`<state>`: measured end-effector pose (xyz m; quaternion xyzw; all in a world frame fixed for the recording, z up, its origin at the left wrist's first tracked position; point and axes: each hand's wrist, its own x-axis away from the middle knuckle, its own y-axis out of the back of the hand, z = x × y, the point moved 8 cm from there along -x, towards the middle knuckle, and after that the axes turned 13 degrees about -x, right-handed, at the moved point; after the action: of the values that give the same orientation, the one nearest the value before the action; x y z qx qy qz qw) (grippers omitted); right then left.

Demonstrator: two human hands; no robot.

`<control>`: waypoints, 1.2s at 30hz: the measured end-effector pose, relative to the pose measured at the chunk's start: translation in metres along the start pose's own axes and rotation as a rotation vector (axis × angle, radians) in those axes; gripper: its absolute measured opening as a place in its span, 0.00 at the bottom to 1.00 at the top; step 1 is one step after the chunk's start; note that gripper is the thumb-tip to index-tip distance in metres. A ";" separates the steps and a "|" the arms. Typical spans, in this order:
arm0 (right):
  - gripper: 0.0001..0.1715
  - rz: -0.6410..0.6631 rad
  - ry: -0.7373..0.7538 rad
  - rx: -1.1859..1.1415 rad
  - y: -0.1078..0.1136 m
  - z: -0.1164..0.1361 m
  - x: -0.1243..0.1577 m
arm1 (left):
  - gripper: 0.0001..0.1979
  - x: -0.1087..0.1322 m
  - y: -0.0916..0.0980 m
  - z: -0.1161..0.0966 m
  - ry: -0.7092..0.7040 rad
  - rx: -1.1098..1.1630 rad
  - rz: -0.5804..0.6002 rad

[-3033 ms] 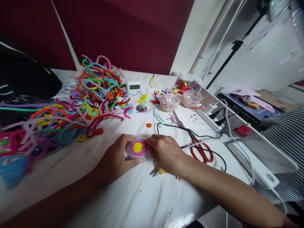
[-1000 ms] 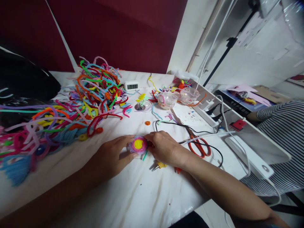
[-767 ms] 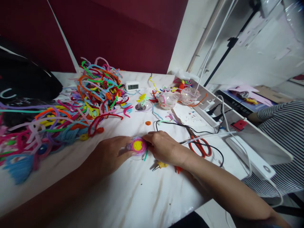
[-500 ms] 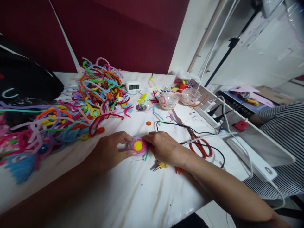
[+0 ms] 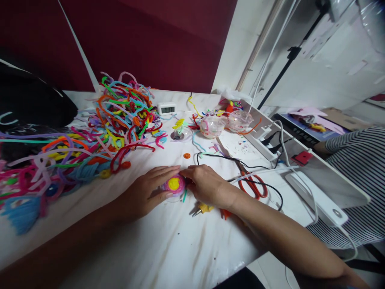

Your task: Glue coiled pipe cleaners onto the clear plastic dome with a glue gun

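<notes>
A round coil of pipe cleaners, yellow in the middle with pink and purple rings, lies on the white table. My left hand cups its left side, fingers wrapped round its rim. My right hand pinches the coil's right edge, where a green pipe-cleaner end sticks out below. A yellow-handled tool lies just under my right wrist.
A big heap of coloured pipe cleaners covers the table's left. Red scissors and black cables lie to the right. Clear plastic bowls, a small clock and a power strip stand behind. A person in a striped top sits at right.
My left fingers have stretched further over the coil's top edge. Both hands stay on the coil, which has hardly moved.
</notes>
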<state>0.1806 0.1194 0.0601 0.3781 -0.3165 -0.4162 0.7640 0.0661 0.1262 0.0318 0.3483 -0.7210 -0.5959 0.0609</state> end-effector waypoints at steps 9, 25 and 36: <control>0.19 -0.090 -0.098 -0.134 0.004 -0.010 0.006 | 0.23 -0.005 -0.001 -0.004 -0.042 -0.019 -0.015; 0.14 -0.221 -0.247 -0.135 0.005 -0.081 0.133 | 0.22 -0.005 -0.002 -0.002 -0.068 -0.037 0.043; 0.08 -0.173 -0.318 -0.308 -0.004 -0.090 0.126 | 0.28 0.001 -0.008 0.004 0.045 0.035 0.083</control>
<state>0.3081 0.0358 0.0314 0.2123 -0.3319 -0.5777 0.7148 0.0664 0.1284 0.0229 0.3322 -0.7437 -0.5722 0.0957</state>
